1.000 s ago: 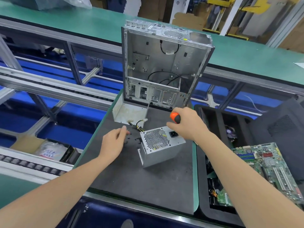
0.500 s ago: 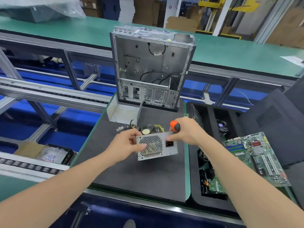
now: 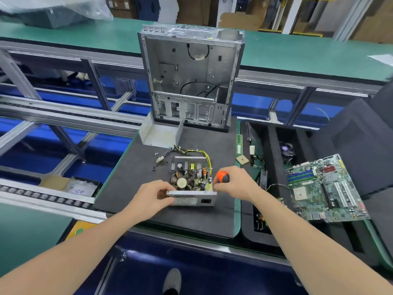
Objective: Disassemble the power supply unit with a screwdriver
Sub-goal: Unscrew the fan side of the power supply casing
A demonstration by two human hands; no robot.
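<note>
Screwdriver in right hand, one power supply unit in left hand.

A dark grey foam worktop carries an open grey metal power supply unit between the left hand and the right hand. Beyond both stands an upright empty silver computer case. A bent grey metal cover and small black screws lie beyond the left hand. A green memory stick and a tan square chip lie beyond the right.
</note>
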